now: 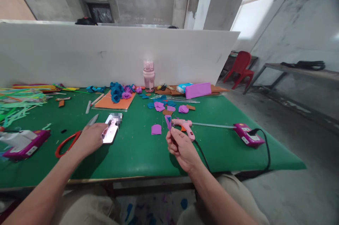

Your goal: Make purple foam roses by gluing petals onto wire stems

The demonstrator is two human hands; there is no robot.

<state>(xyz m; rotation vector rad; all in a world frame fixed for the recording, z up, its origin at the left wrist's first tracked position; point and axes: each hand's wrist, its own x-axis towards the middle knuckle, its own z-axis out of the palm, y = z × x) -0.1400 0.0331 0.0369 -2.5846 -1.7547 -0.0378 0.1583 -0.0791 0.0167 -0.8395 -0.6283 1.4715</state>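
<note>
While the red-handled scissors [66,143] lie on the green table [137,151], partly hidden by your left hand [90,139], that hand rests over the phone [112,131]. Its fingers are loosely spread, touching the screen and gripping nothing. Behind it, rolled blue and purple flowers [118,92] sit on the orange sheet [113,103], so several look finished. Further right, cut petals [160,106] lie loose, with one flat purple piece [156,129] nearer you; these seem not yet used. Your right hand [180,147] pinches a purple petal [168,122] upright between thumb and fingertips, just beside the pink glue gun [184,126] lying on the table. That bloom looks barely begun.
</note>
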